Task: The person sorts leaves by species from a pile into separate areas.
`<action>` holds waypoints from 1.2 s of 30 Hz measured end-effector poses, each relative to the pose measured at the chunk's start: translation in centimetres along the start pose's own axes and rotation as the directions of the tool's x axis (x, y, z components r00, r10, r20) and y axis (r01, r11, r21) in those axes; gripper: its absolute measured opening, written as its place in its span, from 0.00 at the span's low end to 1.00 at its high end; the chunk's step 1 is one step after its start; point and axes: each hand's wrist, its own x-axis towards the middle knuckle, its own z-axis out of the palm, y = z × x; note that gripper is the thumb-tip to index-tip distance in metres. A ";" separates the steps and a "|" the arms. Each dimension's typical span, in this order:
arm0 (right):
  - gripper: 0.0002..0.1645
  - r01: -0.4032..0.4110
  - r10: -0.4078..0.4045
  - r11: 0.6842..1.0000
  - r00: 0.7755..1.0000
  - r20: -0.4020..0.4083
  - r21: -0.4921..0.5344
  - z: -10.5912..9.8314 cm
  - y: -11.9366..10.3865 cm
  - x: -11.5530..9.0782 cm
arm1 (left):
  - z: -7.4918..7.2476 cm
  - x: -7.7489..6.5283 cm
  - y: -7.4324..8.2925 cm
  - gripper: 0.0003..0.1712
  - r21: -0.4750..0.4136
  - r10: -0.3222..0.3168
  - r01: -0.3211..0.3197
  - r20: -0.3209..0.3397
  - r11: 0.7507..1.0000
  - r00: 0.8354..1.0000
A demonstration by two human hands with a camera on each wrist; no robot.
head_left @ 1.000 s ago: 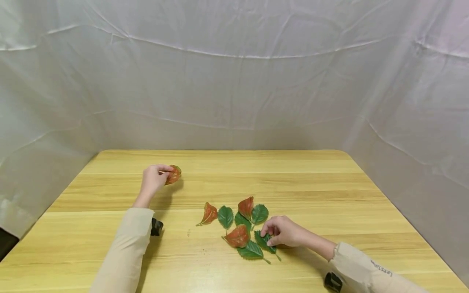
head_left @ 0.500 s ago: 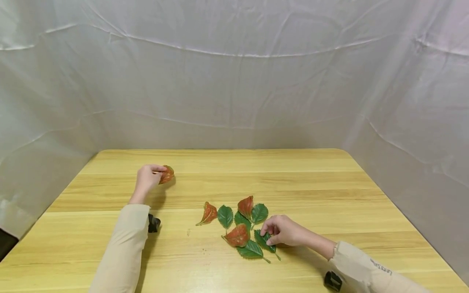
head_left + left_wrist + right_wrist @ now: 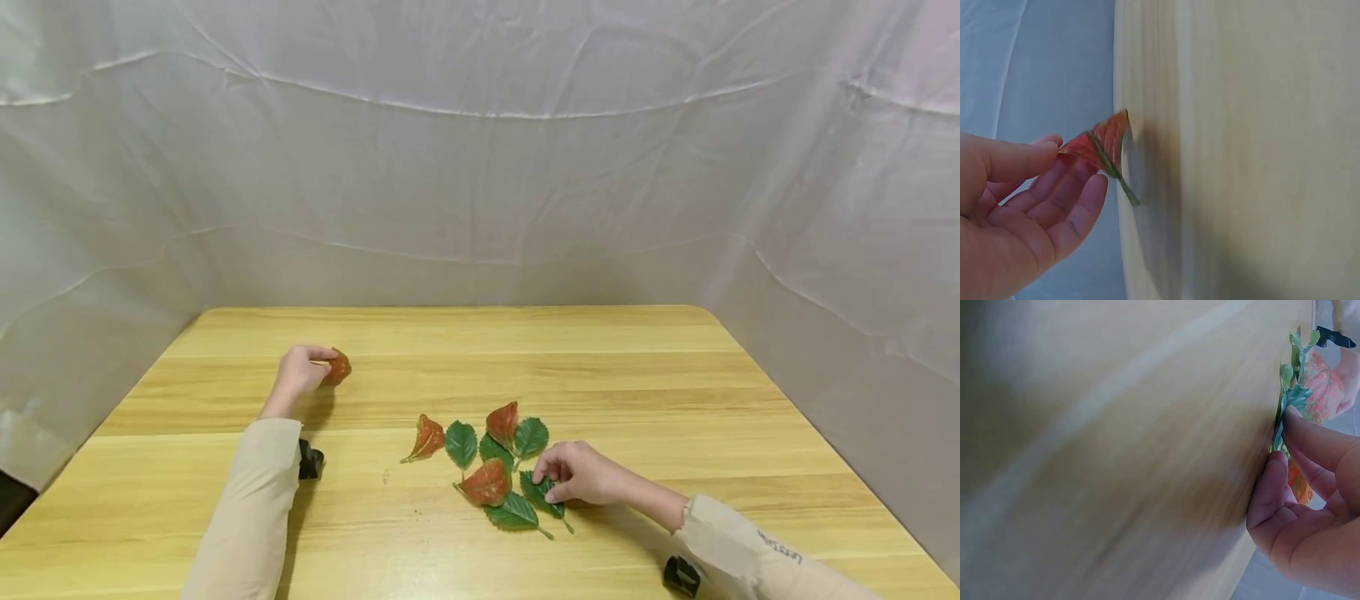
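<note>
Above the left back part of the table, my left hand [image 3: 302,368] pinches a red artificial leaf [image 3: 340,367] between thumb and fingers. In the left wrist view that red leaf [image 3: 1107,142] is folded along its midrib, with its green stem pointing down. My right hand [image 3: 588,475] rests at the right side of the leaf cluster, its thumb and index finger pinching a dark green leaf [image 3: 531,492]. The right wrist view shows this green leaf [image 3: 1280,425] low at the wood, between the fingertips. Touching or overlapping it lie a red leaf [image 3: 484,483] and a green leaf [image 3: 513,512].
Farther back in the cluster are a red leaf [image 3: 502,422], a green leaf [image 3: 532,437] and a partly covered green leaf [image 3: 492,451]. To their left lie another green leaf [image 3: 461,443] and a red leaf [image 3: 429,437]. A pale curtain [image 3: 480,183] surrounds the wooden table [image 3: 600,367].
My left hand has moved left and then slightly down toward the table, carrying the red leaf. The right hand and the leaf cluster stay where they were.
</note>
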 end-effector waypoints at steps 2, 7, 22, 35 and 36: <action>0.09 -0.001 0.001 1.000 1.000 -0.001 0.002 0.0 0.1 0.0 | 0.0 0.0 -0.1 0.16 -0.012 -0.009 0.009 0.019 1.000 1.000; 0.09 -0.004 0.004 1.000 1.000 -0.006 -0.008 0.0 0.3 0.1 | -0.1 0.1 -0.3 0.15 -0.049 -0.032 0.033 0.010 0.998 0.999; 0.09 -0.007 0.007 1.000 1.000 -0.002 -0.016 -0.1 0.1 0.2 | -0.6 -0.9 1.0 0.17 0.011 -0.037 0.039 -0.169 0.999 0.985; 0.09 0.008 -0.008 1.000 1.000 0.008 -0.018 -0.1 0.4 0.3 | 0.0 -1.2 3.0 0.15 0.044 0.094 -0.087 -0.190 0.995 0.977; 0.09 0.009 -0.009 1.000 1.000 0.008 -0.018 -0.1 0.4 0.3 | 0.1 -1.3 3.2 0.15 0.043 0.104 -0.097 -0.191 0.994 0.976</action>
